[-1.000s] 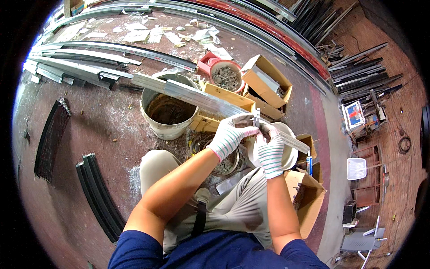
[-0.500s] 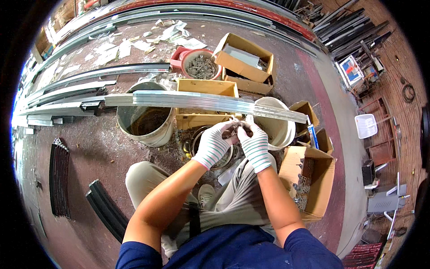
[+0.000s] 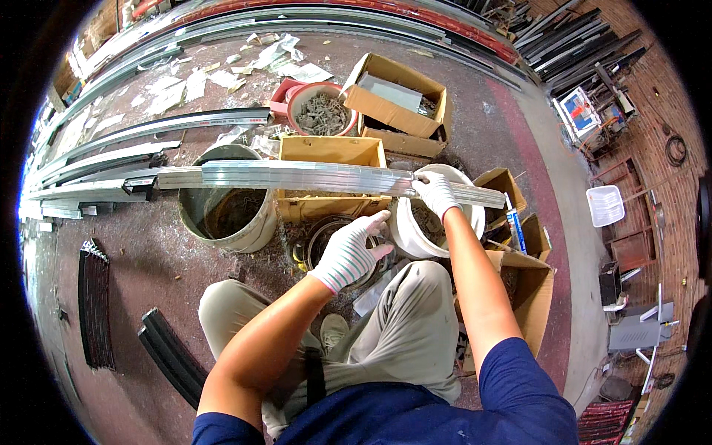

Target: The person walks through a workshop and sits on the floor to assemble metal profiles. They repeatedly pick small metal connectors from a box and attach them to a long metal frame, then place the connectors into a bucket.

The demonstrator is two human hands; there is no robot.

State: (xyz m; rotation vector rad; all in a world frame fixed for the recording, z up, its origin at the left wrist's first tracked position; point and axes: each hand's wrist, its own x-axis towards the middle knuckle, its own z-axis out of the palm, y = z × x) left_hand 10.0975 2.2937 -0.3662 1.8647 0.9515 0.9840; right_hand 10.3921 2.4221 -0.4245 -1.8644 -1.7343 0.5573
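Observation:
A bundle of long silvery metal strips [image 3: 297,176] lies crosswise in front of me over the white bucket, the wooden box and the grey bucket. My right hand [image 3: 436,194], in a striped white glove, is bent over the bundle toward its right part, fingers closed on it. Below the bundle, my left hand [image 3: 347,256], in a matching glove, holds nothing, with thumb and fingers apart. It hovers over a round dark container [image 3: 330,231] between my knees and the boxes. The white bucket [image 3: 406,231] sits under my right wrist, with small dark pieces inside.
A grey bucket [image 3: 261,236] and a yellowish wooden box [image 3: 334,150] stand ahead. Beyond are a red-rimmed basin of small metal parts [image 3: 350,122] and cardboard boxes [image 3: 400,111]. Another cardboard box [image 3: 535,311] is at right. Black profiles [image 3: 95,308] lie at left.
My hands, together near the bundle before, have parted. My right hand has moved up and right onto the metal strips. The left has dropped slightly and opened.

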